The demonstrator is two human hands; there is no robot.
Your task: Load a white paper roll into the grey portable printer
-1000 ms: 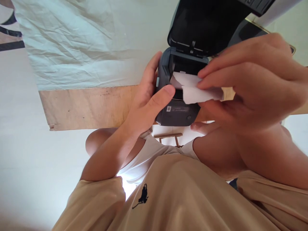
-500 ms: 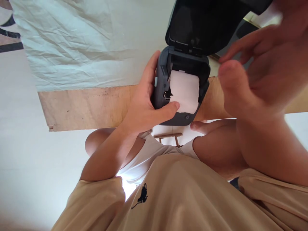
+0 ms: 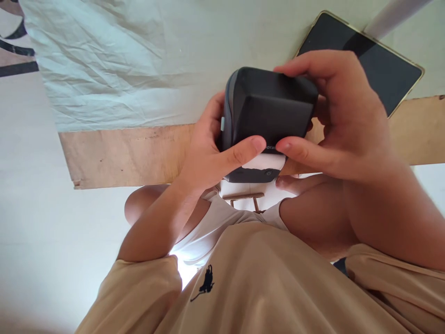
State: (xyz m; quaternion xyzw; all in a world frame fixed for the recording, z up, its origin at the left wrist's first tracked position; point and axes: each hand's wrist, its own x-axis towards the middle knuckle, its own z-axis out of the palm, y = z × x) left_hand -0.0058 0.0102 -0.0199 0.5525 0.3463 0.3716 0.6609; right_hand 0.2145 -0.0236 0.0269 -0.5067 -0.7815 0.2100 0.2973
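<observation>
A dark grey label printer (image 3: 274,116) is held between both hands over the near edge of the table, its lid down. White paper (image 3: 266,161) sticks out of the slot at its front, just above a round power button. My left hand (image 3: 208,148) wraps the printer's left side, with its thumb lying on the lid's front edge. On the other side, my right hand (image 3: 347,120) grips the lid's right part, thumb at the front and index finger along the top. The paper roll inside is hidden by the lid.
Past my right hand, a dark-screened tablet or phone (image 3: 365,55) lies on the table beside a pale post (image 3: 396,18). Wrinkled pale sheeting (image 3: 104,60) covers the table behind a bare wooden edge (image 3: 132,155). My legs and a wooden stool bar (image 3: 243,196) are below.
The printer's lid has swung from open to shut over the paper roll. My right hand has moved left from the raised lid and now grips the printer. The left hand stays on it.
</observation>
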